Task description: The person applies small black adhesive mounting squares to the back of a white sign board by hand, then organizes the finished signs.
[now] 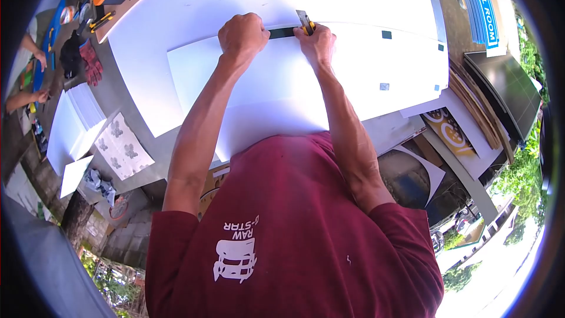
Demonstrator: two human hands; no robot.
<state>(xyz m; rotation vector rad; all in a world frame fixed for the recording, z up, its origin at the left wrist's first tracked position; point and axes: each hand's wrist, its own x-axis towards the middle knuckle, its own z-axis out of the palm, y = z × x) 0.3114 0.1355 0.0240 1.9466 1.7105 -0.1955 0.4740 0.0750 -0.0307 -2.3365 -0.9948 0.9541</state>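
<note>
"Between the left hand (243, 37) and the right hand (318, 43), what is that?"

"A flat, dark green strip (282, 33), lying along the edge of a smooth white sheet (259, 82). The left hand is clenched on one end, and the right fingertips touch the other."

"Is the right hand grasping anything else?"

"Yes, a yellow-and-black utility knife (306, 24), its metal blade pointing up and away from the hand."

"And beyond the right hand?"

"Small dark green squares (386, 35) on the white surface, then layered wooden boards (477, 103) and a glossy dark panel (511, 91) with grid lines. Farther up is a blue sign (481, 6) reading NATAL ROOM."

"Out past the left hand?"

"A grey table (126, 101) with a rumpled red glove (91, 63), a stack of thin white sheets (75, 122) and a sheet patterned with grey shapes (122, 147). Another person's hands (40, 95) are at the far side."

"The place itself?"

"Bright, with leafy greenery (521, 168) to the right and paving blocks (126, 241) below."
</note>
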